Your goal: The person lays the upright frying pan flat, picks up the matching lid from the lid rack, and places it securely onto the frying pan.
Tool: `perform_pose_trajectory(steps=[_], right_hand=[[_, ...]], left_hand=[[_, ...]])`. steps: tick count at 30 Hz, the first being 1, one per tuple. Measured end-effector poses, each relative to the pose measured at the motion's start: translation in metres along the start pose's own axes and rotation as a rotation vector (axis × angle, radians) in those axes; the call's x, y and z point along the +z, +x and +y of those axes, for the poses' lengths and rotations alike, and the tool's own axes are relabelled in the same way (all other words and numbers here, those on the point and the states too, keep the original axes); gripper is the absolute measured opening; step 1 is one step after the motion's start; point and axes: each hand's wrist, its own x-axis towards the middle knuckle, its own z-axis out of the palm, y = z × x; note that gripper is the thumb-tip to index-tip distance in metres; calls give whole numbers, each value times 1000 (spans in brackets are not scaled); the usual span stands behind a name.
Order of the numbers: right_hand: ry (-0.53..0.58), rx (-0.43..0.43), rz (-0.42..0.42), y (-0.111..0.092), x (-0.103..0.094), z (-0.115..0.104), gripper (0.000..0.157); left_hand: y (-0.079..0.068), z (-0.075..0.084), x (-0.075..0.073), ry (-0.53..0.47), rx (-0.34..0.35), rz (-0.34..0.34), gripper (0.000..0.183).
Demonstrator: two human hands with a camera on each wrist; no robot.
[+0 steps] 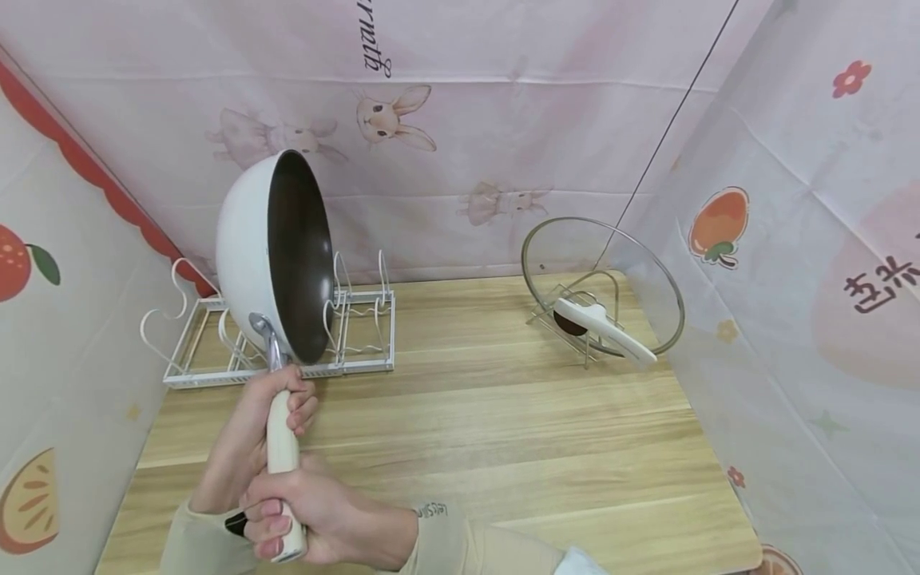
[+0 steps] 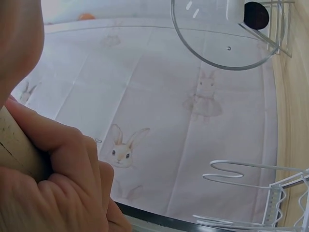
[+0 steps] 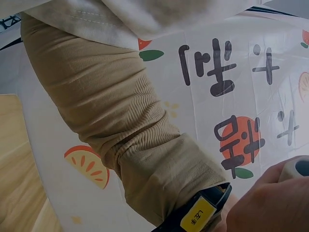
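Note:
A white wok (image 1: 240, 239) with a dark inside stands tilted on its side, its opening facing right. In the head view it overlaps the left part of a white wire rack (image 1: 369, 367). My left hand (image 1: 269, 411) grips the cream handle (image 1: 283, 435) near its metal joint, fingers wrapped round it. Lower down, toward the handle's end, my right hand (image 1: 309, 503) holds it with curled fingers. The left wrist view shows the left-hand fingers (image 2: 72, 159) close up round the handle. In the right wrist view, the handle's end (image 3: 301, 166) pokes out of my right fist.
At the back right, a glass lid (image 1: 604, 231) with a white handle leans in a small wire stand (image 1: 585, 343). Both racks stand on a wooden tabletop (image 1: 467, 415). Printed cloth walls (image 1: 460, 144) close in the back and both sides.

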Motion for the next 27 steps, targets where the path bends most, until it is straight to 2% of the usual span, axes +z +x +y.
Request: perform_pose_trajectory(steps=[5,14,21,27], right_hand=[[-37,-10,-31,-5,1,-1,33],[-76,-22,-90,-8,1,0,36],[-73,-16,-96,-10,2,1,37],[-71,-73,-62,-12,6,2,36]], left_hand=[[-1,1,7,8,22,38,33],[-6,6,15,32,41,58,30],[-8,7,19,32,59,56,32],[-10,9,24,36,90,70,28]])
